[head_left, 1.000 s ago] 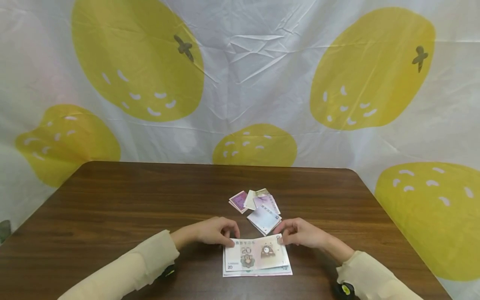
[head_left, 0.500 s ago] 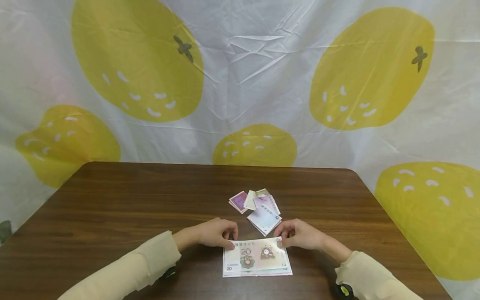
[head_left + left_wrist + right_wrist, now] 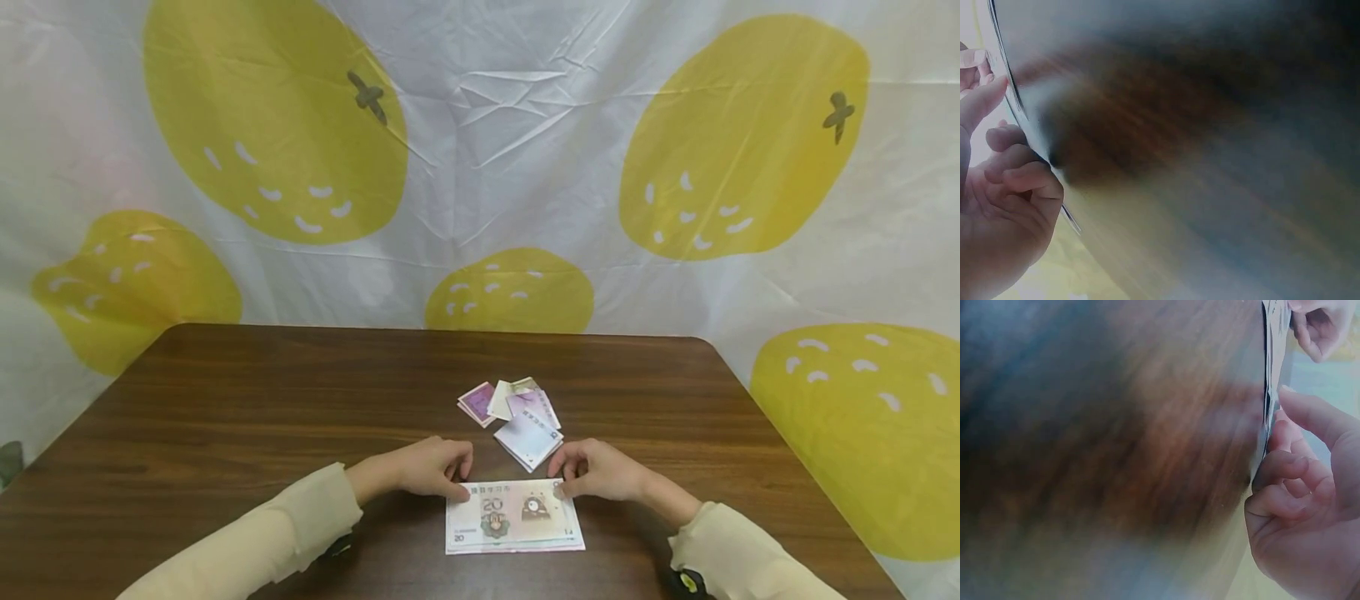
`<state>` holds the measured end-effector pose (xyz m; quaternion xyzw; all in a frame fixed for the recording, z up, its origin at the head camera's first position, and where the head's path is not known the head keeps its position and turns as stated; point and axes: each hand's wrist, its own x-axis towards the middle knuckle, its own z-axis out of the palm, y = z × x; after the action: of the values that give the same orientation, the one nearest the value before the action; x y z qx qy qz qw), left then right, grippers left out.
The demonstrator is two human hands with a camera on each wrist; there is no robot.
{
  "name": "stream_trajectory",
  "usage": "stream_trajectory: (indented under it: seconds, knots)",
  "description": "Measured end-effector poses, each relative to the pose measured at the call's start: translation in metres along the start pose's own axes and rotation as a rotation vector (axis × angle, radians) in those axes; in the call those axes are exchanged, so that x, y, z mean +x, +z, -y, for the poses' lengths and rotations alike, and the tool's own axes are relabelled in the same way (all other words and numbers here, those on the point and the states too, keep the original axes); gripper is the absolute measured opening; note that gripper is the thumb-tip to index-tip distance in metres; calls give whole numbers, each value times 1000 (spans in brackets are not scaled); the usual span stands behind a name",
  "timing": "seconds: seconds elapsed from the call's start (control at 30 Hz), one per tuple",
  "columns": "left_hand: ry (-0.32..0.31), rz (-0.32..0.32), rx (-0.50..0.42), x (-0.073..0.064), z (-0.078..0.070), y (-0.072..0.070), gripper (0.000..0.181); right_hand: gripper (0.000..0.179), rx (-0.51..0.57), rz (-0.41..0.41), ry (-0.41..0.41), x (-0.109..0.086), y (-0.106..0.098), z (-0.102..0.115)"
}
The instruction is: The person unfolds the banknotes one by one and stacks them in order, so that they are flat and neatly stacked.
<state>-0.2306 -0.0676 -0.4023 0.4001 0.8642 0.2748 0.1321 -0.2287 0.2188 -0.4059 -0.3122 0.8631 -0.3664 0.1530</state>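
A play banknote point(image 3: 513, 510) printed with a 20 lies flat on top of other notes near the front of the table. The pale edge of the notes below point(image 3: 573, 546) shows along the bottom and right side. At its top left corner my left hand point(image 3: 427, 465) holds the note, thumb on the corner and the other fingers bent. My right hand point(image 3: 603, 471) pinches the top right corner in the same manner. Both wrist views show the stack nearly edge-on, with the left thumb point(image 3: 988, 103) and right thumb point(image 3: 1319, 419) against it.
Just beyond the stack lies a folded bluish note point(image 3: 528, 440). Behind it are folded purple notes point(image 3: 477, 403) and a lilac one point(image 3: 536, 407), partly overlapping. The brown wooden table point(image 3: 300, 383) ends at a lemon-print cloth point(image 3: 510, 287).
The top banknote has turned slightly and come down level, its edges now closer in line with the stack. Both hands have shifted a little with it; the folded notes stay put.
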Motion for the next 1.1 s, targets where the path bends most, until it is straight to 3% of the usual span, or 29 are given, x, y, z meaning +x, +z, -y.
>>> stream_trajectory:
  seconds: [0.27, 0.47, 0.63, 0.83, 1.1]
  knots:
    - [31, -70, -1, 6, 3, -9, 17, 19, 109, -130, 44, 5, -14, -7]
    - [-1, -118, -9, 20, 7, -12, 12, 23, 141, -204, 95, 11, -20, -9]
    - [-52, -151, -9, 31, 10, -12, 13, 24, 103, -216, 113, 16, -22, -15]
    - [-141, -141, -30, 43, 9, -12, 16, 27, 70, -216, 173, 20, -22, -14]
    - [-167, -122, -23, 53, 7, -8, 22, 25, -8, -244, 203, 25, -20, -16]
